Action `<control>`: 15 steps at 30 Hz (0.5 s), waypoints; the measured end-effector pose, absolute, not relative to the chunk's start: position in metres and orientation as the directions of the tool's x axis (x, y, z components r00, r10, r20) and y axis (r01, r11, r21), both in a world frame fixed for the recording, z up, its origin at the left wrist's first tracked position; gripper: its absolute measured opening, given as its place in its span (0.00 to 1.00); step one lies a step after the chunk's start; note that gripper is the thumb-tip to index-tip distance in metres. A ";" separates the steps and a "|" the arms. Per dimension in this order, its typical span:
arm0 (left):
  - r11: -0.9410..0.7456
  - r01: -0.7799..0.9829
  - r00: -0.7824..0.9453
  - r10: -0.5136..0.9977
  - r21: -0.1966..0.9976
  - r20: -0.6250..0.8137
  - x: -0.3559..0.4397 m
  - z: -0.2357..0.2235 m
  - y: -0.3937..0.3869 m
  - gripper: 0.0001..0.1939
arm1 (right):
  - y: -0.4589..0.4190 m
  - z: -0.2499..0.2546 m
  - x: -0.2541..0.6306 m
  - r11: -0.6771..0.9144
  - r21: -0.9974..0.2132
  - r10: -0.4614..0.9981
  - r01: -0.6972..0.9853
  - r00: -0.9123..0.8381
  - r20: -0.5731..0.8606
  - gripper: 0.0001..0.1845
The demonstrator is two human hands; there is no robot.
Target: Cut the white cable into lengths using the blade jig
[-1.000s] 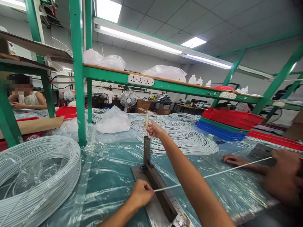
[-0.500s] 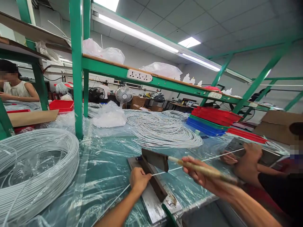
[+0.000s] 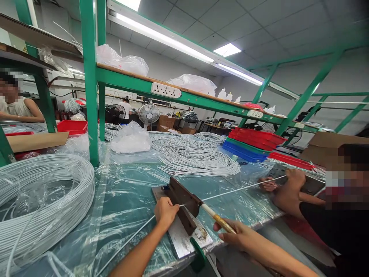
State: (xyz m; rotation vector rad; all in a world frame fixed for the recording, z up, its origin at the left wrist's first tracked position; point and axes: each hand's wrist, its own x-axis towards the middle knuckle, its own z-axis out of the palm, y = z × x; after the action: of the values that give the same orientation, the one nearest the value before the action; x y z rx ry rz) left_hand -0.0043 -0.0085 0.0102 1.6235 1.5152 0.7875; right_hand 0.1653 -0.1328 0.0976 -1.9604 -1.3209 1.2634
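My left hand is closed, pinching a white cable against the near side of a bench cutter. My right hand grips the taped handle of the cutter's hinged, dark knife blade. The blade is lowered at the cable, beside a dark metal bar on a worn metal base plate. Whether the cable is severed cannot be told. Beyond the blade, the cable runs right to a co-worker's hands, which hold it.
A large white cable coil lies on the left, and looser coils spread behind the cutter. Stacked red and blue trays stand at back right. A green post and shelf frame the bench. A green clamp-like part sits at the front edge.
My right hand has swung the knife handle down and left, bringing the raised blade down to the bar. My left hand still pinches the cable; the view has shifted slightly.
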 end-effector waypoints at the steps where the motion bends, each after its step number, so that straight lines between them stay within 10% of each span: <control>1: -0.002 0.520 0.103 0.993 0.854 -0.060 -0.005 0.011 -0.009 0.11 | -0.134 0.094 0.167 -0.398 -0.781 0.912 0.482 0.112 -0.395 0.22; 15: -0.009 0.397 0.112 0.993 0.918 -0.039 -0.006 0.004 -0.010 0.15 | -0.156 -0.004 0.162 -0.163 -0.875 0.976 0.457 0.203 -0.075 0.21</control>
State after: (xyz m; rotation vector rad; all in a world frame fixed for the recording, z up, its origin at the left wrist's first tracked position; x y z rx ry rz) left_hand -0.0060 -0.0099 0.0045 1.5427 1.4135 0.8876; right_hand 0.1622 -0.1557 -0.0045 -1.7385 -1.3502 0.8869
